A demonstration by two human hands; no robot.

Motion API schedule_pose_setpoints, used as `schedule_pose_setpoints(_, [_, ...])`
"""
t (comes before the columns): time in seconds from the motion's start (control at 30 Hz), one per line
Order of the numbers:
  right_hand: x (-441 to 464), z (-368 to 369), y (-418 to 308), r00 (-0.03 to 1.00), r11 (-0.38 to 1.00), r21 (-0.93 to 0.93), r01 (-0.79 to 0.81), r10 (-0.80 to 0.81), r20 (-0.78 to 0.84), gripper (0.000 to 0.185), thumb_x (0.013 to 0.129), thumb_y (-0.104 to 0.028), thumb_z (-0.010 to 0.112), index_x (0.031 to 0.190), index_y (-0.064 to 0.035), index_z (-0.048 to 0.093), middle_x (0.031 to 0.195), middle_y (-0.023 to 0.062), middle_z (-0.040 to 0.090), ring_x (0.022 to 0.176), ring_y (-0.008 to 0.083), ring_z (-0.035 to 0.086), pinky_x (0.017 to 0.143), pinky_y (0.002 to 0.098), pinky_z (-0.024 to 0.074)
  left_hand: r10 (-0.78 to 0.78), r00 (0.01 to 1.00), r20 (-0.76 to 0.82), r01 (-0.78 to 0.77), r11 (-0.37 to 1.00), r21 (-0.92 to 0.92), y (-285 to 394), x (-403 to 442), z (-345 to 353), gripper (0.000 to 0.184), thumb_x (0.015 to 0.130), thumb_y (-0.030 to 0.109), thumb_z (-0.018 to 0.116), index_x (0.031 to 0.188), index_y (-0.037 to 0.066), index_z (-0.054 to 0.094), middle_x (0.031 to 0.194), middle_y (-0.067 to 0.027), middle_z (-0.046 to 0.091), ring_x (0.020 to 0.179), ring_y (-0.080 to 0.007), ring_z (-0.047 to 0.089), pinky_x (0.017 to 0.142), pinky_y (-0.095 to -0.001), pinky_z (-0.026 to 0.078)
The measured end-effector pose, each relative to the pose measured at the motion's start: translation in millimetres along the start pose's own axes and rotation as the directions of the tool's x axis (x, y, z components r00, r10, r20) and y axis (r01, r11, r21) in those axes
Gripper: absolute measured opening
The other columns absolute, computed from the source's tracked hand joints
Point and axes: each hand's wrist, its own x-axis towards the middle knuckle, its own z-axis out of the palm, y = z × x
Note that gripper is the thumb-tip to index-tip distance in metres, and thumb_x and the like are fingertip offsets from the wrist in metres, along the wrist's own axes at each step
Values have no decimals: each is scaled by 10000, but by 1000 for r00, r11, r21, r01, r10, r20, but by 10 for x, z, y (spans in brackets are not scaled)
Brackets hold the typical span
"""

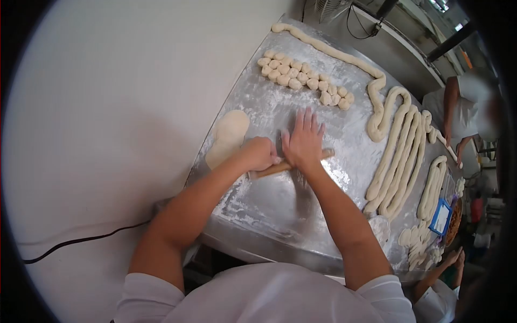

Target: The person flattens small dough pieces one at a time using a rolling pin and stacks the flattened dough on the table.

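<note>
My right hand [305, 141] lies with fingers stretched out and palm over a wooden rolling pin [280, 169], which slants across the floured metal table. My left hand [259, 154] is closed beside the pin, its fingertips curled in near the pin and my right thumb. Whatever it pinches is hidden by the fingers. Flattened dough rounds [229, 137] overlap on the table just beyond my left wrist. Farther off, several small dough balls [296, 74] sit in a cluster.
A long dough rope [334, 51] runs along the far edge, with folded dough ropes [398, 161] to the right. Dough pieces [414, 242] lie near a blue-framed item [441, 217]. One co-worker [458, 107] handles dough at right; another person's hands [454, 259] show lower right.
</note>
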Motion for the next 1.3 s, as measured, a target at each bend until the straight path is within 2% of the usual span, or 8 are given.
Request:
schedule_pose_setpoints(0.3, [-1077,-108,342,994,991,88,101,-104,23,623,1040,-396,621,1548,-41,555,1667,250,452,1526,461,419,1276,678,226,-1,998,-65,-5,996,-93,-13,42,38,307,950,327,792,1041,39,844,1068,-229,804,991,-422,773,901,-492,605])
schedule_pose_setpoints(0.4, [-1621,-264,519,979,987,34,159,-162,121,645,1041,-423,623,1582,-80,550,1699,258,407,1504,507,417,1255,697,233,99,986,132,-109,992,68,-118,52,12,289,910,304,797,908,19,841,939,-244,799,899,-415,791,850,-490,620])
schedule_pose_setpoints(0.53, [-822,-139,141,994,999,-41,-6,10,110,727,1070,-481,567,1650,-56,460,1754,252,342,1551,485,393,1278,672,241,-134,944,302,100,987,123,36,37,-92,371,866,380,822,861,10,834,875,-239,794,864,-406,797,815,-476,627])
schedule_pose_setpoints(0.77, [1,19,-63,999,978,203,-53,54,-2,714,1071,-438,573,1603,21,449,1691,257,433,1537,461,415,1284,614,276,67,997,-32,-63,990,126,-83,9,-68,382,982,326,729,910,-40,810,890,-246,797,800,-395,785,722,-484,619])
schedule_pose_setpoints(0.97, [-1487,-264,431,985,986,56,154,-158,74,631,1055,-390,593,1569,-31,529,1663,280,434,1466,533,434,1254,692,240,94,919,383,-38,988,-151,-378,226,24,294,1008,214,722,939,-59,808,833,-180,769,685,-174,765,619,-376,603])
schedule_pose_setpoints(1.07, [-1221,-265,311,990,995,39,88,-91,107,661,1066,-418,566,1615,-55,505,1697,282,397,1490,518,424,1255,690,252,-76,889,451,130,987,-90,-212,124,-25,339,1007,276,724,1052,-49,809,942,-219,800,774,-269,799,709,-425,626])
schedule_pose_setpoints(1.17, [-276,-78,-3,995,999,-31,-40,42,86,739,1088,-462,532,1663,-16,404,1739,277,355,1533,485,412,1281,620,277,-55,984,172,13,971,237,46,-31,-142,398,1002,339,725,1133,-27,804,1018,-254,806,909,-372,798,832,-469,625])
schedule_pose_setpoints(1.3, [104,-54,-126,999,991,125,-48,46,18,728,1100,-427,531,1632,51,396,1698,289,412,1515,463,439,1277,558,315,-6,998,-57,15,987,157,6,-45,-131,453,981,435,726,1018,-4,832,1074,-243,805,1025,-380,791,905,-485,613])
